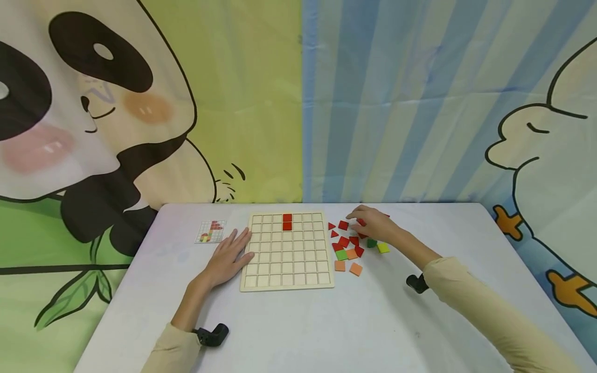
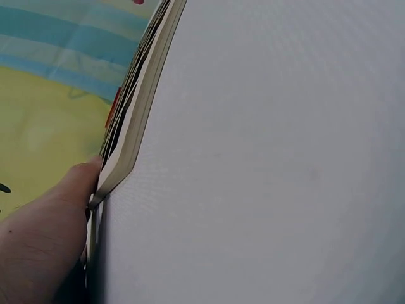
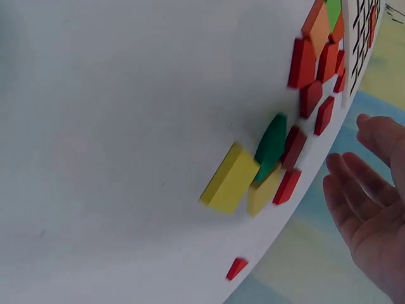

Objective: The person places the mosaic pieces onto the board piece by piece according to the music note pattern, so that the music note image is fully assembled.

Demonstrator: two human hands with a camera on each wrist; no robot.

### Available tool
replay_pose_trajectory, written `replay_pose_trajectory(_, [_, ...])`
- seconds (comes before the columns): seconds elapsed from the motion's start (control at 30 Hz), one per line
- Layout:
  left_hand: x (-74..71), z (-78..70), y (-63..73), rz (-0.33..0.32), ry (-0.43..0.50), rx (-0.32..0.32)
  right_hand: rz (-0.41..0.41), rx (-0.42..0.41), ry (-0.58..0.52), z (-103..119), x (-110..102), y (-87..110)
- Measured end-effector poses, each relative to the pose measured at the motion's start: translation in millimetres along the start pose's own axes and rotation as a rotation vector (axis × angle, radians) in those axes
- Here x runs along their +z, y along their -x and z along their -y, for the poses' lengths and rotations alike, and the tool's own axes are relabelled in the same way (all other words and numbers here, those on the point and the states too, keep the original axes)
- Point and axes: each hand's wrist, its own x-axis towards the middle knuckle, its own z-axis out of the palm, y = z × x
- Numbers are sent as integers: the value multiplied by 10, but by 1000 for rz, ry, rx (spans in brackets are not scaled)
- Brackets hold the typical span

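A pale wooden grid board (image 1: 275, 264) lies flat on the table, two red square tiles (image 1: 287, 222) set in adjoining cells near its far edge. My left hand (image 1: 229, 258) rests with spread fingers along the board's left side; in the left wrist view its thumb (image 2: 69, 190) touches the board's edge (image 2: 136, 126). Over the loose tiles right of the board hovers my right hand (image 1: 377, 224). Its thumb and fingers are apart with nothing visible between them in the right wrist view. Below it lie red tiles (image 3: 304, 63), a green tile (image 3: 272, 142) and a yellow tile (image 3: 231, 180).
A small card (image 1: 210, 231) with a coloured grid pattern lies left of the board. Orange tiles (image 1: 356, 269) and a light green tile (image 1: 342, 255) sit nearest the board's right edge. Printed cloth (image 1: 364, 103) hangs behind the white table (image 1: 298, 331).
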Motion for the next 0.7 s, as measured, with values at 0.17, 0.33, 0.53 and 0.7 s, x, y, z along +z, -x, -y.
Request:
replay_pose_trajectory(0.17, [5,-6,-15,0,-4,3,21,-24,6,82,67,-117])
replay_pose_trajectory(0.33, [30,10,11,-11,-1,1,122,70,88,145,126,-264])
replay_pose_trajectory(0.53, [26,4,29,-8,-3,-4,127,93,111,101,195,-329])
replay_pose_trajectory(0.7, [-17,5,4,7,1,1,79,125,40,45,225,-336])
